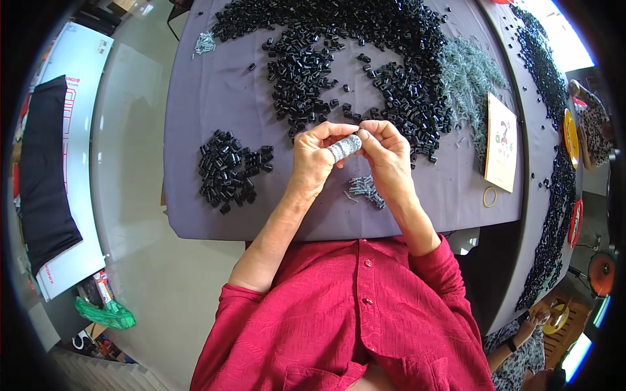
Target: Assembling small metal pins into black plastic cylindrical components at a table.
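My left hand [314, 153] and my right hand [389, 151] meet over the near part of the table, fingertips pinched together. Between them is something small and dark that I cannot make out. A grey-and-white wrapping [344, 148] covers what looks like my left thumb. Just below my right hand lies a small heap of silver screws [367, 189]. To the left of my left hand sits a separate pile of small black plastic pieces [228, 171]. Beyond my hands spreads a large mass of similar black pieces [303, 81].
More silver screws [471, 72] spread at the right, beside a printed card [501, 144] and a yellow ring [490, 197]. A few screws [205, 43] lie far left. Another table [502, 303] adjoins, where another person's hand [525, 332] shows. A white box [75, 130] stands left.
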Demonstrator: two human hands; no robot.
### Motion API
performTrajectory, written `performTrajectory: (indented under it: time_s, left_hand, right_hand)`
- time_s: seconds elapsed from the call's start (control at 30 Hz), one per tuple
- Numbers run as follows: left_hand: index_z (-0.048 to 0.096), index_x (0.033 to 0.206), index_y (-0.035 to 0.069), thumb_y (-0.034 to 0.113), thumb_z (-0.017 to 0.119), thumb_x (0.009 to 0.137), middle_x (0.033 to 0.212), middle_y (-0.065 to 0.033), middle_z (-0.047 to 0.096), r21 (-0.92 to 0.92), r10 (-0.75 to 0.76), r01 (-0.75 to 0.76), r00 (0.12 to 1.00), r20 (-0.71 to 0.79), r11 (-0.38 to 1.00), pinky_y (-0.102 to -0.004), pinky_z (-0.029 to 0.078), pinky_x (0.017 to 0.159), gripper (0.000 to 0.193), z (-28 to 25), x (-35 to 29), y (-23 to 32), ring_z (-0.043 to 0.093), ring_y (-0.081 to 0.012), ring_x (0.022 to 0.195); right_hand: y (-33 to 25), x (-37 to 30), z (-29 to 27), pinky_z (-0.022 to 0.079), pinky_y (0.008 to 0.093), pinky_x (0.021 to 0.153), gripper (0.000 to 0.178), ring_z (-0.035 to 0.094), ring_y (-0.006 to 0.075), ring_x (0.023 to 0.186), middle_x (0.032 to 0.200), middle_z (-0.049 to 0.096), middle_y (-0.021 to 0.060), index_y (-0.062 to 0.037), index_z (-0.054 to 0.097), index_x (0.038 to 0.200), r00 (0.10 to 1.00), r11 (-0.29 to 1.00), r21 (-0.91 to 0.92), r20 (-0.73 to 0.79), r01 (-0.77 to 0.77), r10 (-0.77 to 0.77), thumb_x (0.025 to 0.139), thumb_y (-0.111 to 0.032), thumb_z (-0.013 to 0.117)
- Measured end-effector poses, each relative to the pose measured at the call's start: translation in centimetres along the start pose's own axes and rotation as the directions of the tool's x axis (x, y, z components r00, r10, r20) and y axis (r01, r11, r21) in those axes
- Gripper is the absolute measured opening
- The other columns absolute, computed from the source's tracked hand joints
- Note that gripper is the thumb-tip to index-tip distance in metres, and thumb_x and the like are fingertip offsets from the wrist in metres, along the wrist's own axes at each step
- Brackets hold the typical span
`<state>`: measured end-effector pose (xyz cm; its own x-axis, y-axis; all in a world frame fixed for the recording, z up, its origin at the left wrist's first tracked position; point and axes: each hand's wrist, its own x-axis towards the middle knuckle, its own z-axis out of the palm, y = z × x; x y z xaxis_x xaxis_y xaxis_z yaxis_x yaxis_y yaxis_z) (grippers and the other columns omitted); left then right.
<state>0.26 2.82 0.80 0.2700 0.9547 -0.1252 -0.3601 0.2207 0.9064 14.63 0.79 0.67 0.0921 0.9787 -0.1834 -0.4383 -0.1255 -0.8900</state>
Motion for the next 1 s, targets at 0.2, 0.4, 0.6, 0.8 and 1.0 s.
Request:
performTrajectory:
  time_s: [0.2, 0.4, 0.6, 0.8, 1.0]
  left_hand:
    - [0.069, 0.1, 0.0, -0.006, 0.058, 0.086, 0.094, -0.0059, 0.069, 0.137, 0.109, -0.099, 0.992, -0.068, 0.986, -0.0227, 0.051, 0.06, 0.019, 0.4, -0.6, 1.0, 0.064, -0.0104, 0.075]
    - [0.067, 0.107, -0.001, -0.006, 0.056, 0.09, 0.091, -0.0058, 0.068, 0.146, 0.082, -0.073, 0.995, -0.06, 0.987, -0.0272, 0.058, 0.067, 0.021, -0.1, -1.8, 1.1, 0.066, -0.0128, 0.075]
    - [0.063, 0.112, -0.001, -0.009, 0.051, 0.089, 0.095, -0.0094, 0.066, 0.057, 0.052, -0.048, 0.997, -0.064, 0.997, -0.0299, 0.059, 0.069, 0.027, 0.2, -2.2, 1.1, 0.067, -0.0158, 0.077]
    - [0.06, 0.1, -0.002, -0.009, 0.051, 0.089, 0.091, -0.0111, 0.065, 0.076, 0.005, -0.002, 0.999, -0.041, 0.997, -0.0306, 0.059, 0.068, 0.016, -0.3, -2.3, 1.0, 0.066, -0.0154, 0.075]
    - [0.061, 0.102, -0.002, -0.01, 0.051, 0.089, 0.09, -0.0106, 0.066, 0.158, -0.014, 0.021, 0.999, -0.049, 0.987, -0.03, 0.059, 0.068, 0.018, -0.4, -2.5, 1.1, 0.066, -0.0154, 0.075]
  right_hand:
    - [-0.7, -0.3, 0.8, 0.049, 0.022, 0.07, 0.013, 0.059, 0.0078, 0.074, 0.09, 0.066, 0.0028, 0.0008, 0.064, 0.103, 1.0, 1.0, -0.019, 0.016, 0.021, -0.021, 0.092, -0.005, 0.064]
    - [-1.4, -1.0, 0.8, 0.047, 0.0212, 0.066, 0.013, 0.058, 0.007, 0.073, 0.084, 0.064, 0.0007, -0.0012, 0.069, 0.1, 0.993, 0.959, -0.257, 0.029, 0.118, -0.114, 0.09, 0.002, 0.061]
    - [-2.1, -1.2, 1.1, 0.048, 0.0238, 0.066, 0.016, 0.061, 0.0101, 0.073, 0.083, 0.062, 0.004, -0.0021, 0.069, 0.096, 0.933, 0.787, -0.502, 0.196, 0.359, -0.301, 0.085, 0.006, 0.06]
    - [-2.2, -1.3, 1.0, 0.048, 0.0251, 0.066, 0.016, 0.061, 0.0108, 0.073, 0.083, 0.063, 0.005, -0.0022, 0.068, 0.095, 0.933, 0.714, -0.599, 0.229, 0.361, -0.279, 0.082, 0.005, 0.062]
    - [-2.0, -1.6, 0.7, 0.049, 0.027, 0.065, 0.018, 0.062, 0.0114, 0.071, 0.081, 0.064, 0.004, -0.0026, 0.067, 0.095, 0.931, 0.727, -0.582, 0.229, 0.364, -0.283, 0.08, 0.006, 0.063]
